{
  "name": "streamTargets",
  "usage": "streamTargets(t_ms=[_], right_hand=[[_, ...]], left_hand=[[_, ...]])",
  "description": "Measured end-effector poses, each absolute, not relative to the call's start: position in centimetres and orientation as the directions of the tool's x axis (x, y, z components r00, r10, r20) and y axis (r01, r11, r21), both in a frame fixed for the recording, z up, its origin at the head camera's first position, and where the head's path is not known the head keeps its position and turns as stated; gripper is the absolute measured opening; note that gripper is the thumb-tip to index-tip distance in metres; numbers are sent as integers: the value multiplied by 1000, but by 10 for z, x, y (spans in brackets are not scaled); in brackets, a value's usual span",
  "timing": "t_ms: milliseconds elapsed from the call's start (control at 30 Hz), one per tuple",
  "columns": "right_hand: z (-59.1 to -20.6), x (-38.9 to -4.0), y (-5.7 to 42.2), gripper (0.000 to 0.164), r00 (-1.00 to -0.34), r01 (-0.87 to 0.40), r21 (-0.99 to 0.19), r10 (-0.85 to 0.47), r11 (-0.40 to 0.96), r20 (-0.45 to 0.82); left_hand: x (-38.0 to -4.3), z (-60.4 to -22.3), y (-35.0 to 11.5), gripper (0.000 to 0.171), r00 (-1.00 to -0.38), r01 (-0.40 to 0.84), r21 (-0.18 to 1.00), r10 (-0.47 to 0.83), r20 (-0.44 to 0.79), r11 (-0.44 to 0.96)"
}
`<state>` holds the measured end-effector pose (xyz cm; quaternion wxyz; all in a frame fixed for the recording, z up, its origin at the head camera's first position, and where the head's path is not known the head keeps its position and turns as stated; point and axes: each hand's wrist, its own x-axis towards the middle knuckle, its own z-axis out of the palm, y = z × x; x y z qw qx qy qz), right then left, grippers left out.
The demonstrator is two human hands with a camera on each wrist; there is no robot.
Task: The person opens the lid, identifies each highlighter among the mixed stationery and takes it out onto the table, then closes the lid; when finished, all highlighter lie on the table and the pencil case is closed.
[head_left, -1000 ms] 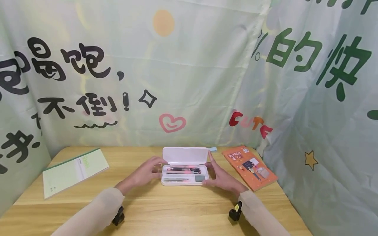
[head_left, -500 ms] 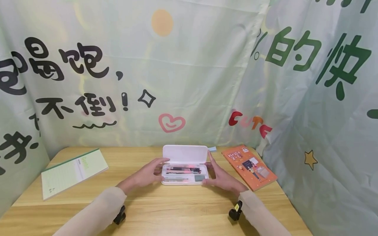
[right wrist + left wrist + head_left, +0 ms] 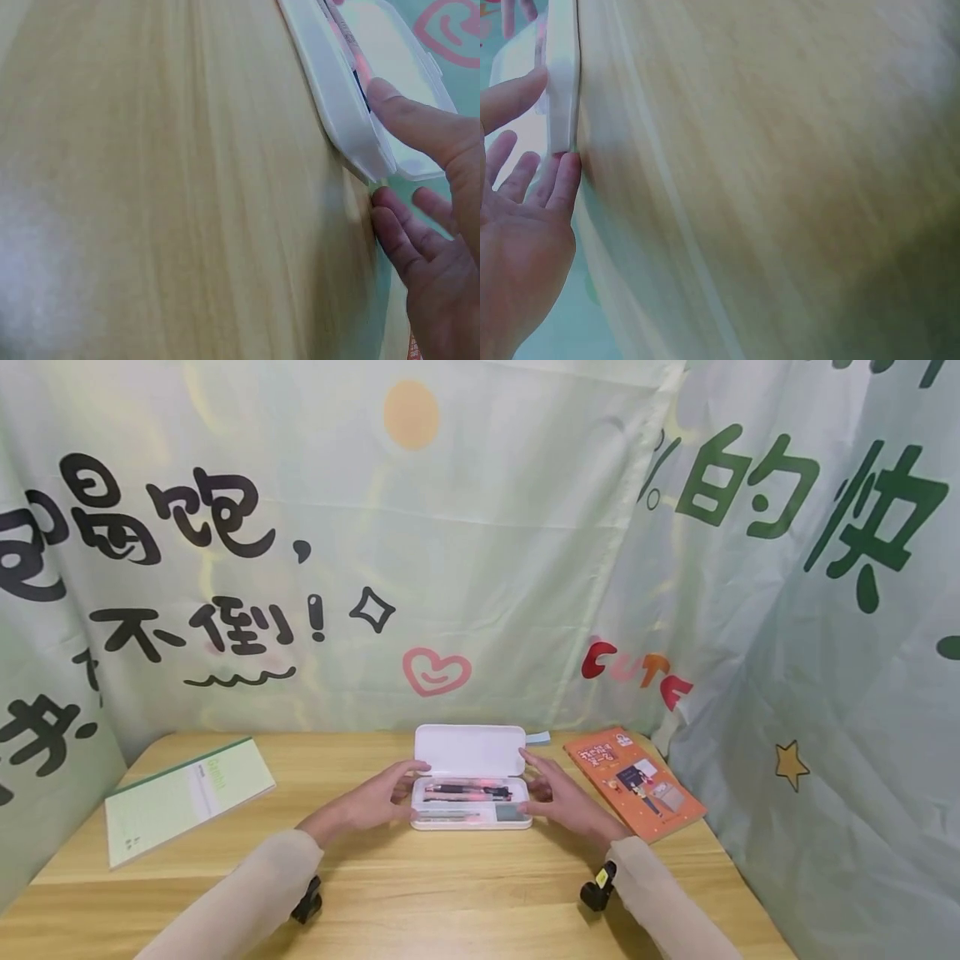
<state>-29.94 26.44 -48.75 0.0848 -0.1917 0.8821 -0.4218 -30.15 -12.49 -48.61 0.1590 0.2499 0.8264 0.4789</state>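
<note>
A white plastic pencil case [image 3: 471, 827] lies on the table with its lid [image 3: 469, 749] raised at the back. Pens [image 3: 465, 790] lie in its rear compartment, and a grey-green block [image 3: 510, 812] sits in the front right part. My left hand [image 3: 371, 797] is at the case's left end, thumb near the front rim and the other fingers by the side, as the left wrist view shows. At the opposite end is my right hand [image 3: 558, 795], its thumb against the rim in the right wrist view, fingers spread and loosely bent beside the end wall.
A pale green notebook [image 3: 191, 802] lies at the left of the wooden table [image 3: 450, 902]. To the right is an orange booklet [image 3: 636, 785]. A small light-blue piece [image 3: 538, 738] shows behind the case. Printed curtains [image 3: 480, 568] hang behind and beside the table.
The lid has tipped slightly further back. My left fingers have come closer to the case, and the right hand's fingers have shifted a little lower at its end.
</note>
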Motion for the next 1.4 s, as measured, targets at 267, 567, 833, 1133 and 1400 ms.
streamTargets(t_ms=[267,567,833,1133,1400], right_hand=[[-488,-307,270,102,-877,-291,-753,-480,590,-37],[-486,-306,272,110,-861,-349,-728,-508,590,1],[-489,-303,269,106,-849,-413,-707,-523,574,72],[-490,-299,269,90,-849,-413,-691,-526,593,57],[-489,-304,267,86,-834,-409,-710,-551,573,35]], left_hand=[[-302,-487,-126,83,-812,274,867,583,-23,416],[-303,-482,-122,86,-807,281,862,590,-26,422],[-303,-479,-122,85,-805,276,862,592,-33,425],[-304,-482,-123,85,-809,262,868,587,-41,422],[-304,-483,-126,82,-812,261,861,582,-49,437]])
